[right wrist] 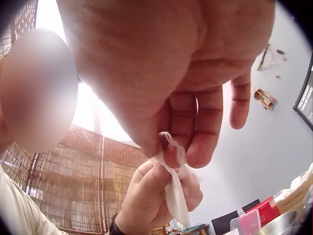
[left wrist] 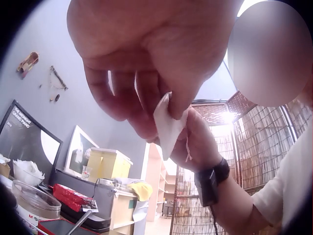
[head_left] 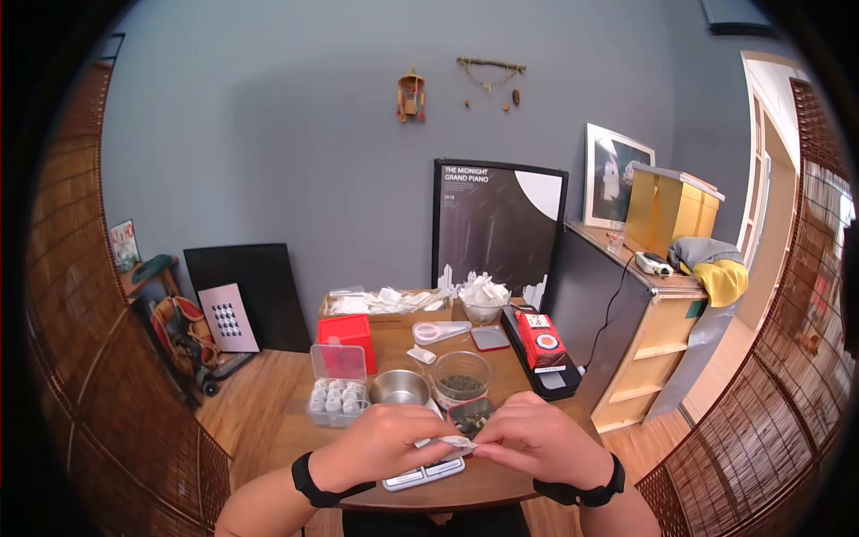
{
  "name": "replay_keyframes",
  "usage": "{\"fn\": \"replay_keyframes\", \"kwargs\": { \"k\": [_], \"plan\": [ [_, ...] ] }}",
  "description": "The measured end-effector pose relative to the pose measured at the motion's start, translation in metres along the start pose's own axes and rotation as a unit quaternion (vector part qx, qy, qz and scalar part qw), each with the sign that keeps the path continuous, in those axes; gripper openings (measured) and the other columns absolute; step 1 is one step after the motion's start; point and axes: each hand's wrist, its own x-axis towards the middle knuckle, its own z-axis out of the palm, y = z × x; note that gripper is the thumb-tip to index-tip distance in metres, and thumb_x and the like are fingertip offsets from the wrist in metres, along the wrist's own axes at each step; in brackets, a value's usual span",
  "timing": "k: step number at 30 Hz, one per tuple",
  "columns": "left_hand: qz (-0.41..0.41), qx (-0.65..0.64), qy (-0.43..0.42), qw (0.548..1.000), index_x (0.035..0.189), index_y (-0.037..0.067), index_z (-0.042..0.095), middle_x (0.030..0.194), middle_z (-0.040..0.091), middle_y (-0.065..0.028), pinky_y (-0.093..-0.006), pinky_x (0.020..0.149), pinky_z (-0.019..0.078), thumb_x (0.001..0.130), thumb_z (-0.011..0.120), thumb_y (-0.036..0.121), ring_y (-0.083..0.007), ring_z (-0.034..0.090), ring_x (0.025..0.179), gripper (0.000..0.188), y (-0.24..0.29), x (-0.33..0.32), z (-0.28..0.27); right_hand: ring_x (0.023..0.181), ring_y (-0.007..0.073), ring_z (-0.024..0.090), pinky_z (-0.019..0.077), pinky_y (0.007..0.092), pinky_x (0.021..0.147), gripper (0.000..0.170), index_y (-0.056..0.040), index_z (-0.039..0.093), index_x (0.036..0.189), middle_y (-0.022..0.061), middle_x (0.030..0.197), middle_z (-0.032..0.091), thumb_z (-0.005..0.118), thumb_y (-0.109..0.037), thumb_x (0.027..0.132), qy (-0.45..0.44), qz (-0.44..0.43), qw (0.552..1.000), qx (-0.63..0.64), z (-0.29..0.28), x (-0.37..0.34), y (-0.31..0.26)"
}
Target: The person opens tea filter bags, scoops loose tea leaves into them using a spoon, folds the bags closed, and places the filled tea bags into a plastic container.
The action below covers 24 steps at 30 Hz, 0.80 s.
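Between both hands, over the front of the table, is a small white drawstring tea bag point(head_left: 459, 441). My left hand point(head_left: 386, 445) pinches its fabric between thumb and fingers. In the left wrist view the bag point(left wrist: 168, 128) tapers downward. My right hand point(head_left: 548, 445) pinches the bag's other end, where a thin white string point(right wrist: 168, 137) loops beside the fingertips. Just below the hands lies a white digital scale point(head_left: 425, 474), partly covered by the left hand. Behind them sits a red-rimmed square tray point(head_left: 458, 408) holding dried plant bits, partly hidden by the hands.
A steel bowl point(head_left: 400, 388) and a clear tub of dried leaves point(head_left: 462, 367) stand behind the hands. Leftward are a clear lidded box point(head_left: 338, 417) of white bundles and a red box point(head_left: 347, 333). A cardboard tray point(head_left: 385, 317) lies at the back, a red packet point(head_left: 540, 340) at right.
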Motion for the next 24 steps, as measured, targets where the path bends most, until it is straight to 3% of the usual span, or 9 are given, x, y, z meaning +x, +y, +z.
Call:
{"fn": "replay_keyframes", "kwargs": {
  "k": [4,17,21,24],
  "plan": [
    [0.009,-0.025,0.026,0.999,0.103,0.009,0.074,0.086,0.072,-0.0087,-0.0374,0.066,0.0562,0.093,0.075,0.024,-0.0281,0.07,0.076,0.019,0.028,-0.003,0.002,0.079,0.0231,0.062,0.0452,0.0353,0.084,0.01,-0.0102,0.069,0.094,0.0035,0.079,0.064,0.073,-0.019,0.093,-0.001,-0.038,0.999,-0.02,0.006,-0.006,-0.015],
    [0.081,0.08,0.028,0.993,0.089,0.008,0.073,0.076,0.069,-0.0071,-0.0347,0.059,0.0539,0.089,0.08,0.022,-0.0243,0.068,0.067,0.015,0.057,-0.019,0.006,0.075,0.024,0.06,0.0454,0.0358,0.081,0.013,-0.0092,0.068,0.093,0.004,0.076,0.062,0.072,-0.021,0.094,0.004,-0.03,0.999,-0.016,0.003,-0.034,-0.036],
    [0.044,0.081,-0.014,0.996,0.089,0.008,0.073,0.076,0.069,-0.0074,-0.0338,0.059,0.0537,0.089,0.079,0.027,-0.0237,0.068,0.065,0.02,0.048,-0.032,0.017,0.078,0.024,0.063,0.0459,0.0356,0.083,0.014,-0.0085,0.068,0.094,0.005,0.078,0.064,0.072,-0.022,0.095,-0.019,-0.022,1.0,-0.002,0.009,-0.04,-0.035],
    [-0.003,0.045,-0.002,0.999,0.092,0.008,0.074,0.078,0.069,-0.0072,-0.0354,0.062,0.054,0.092,0.076,0.025,-0.0249,0.068,0.069,0.017,0.046,-0.045,0.027,0.088,0.0231,0.066,0.047,0.0346,0.088,0.013,-0.0089,0.071,0.098,0.0034,0.091,0.071,0.073,-0.021,0.094,-0.061,0.008,0.998,0.015,0.018,-0.045,-0.034]
  ]
}}
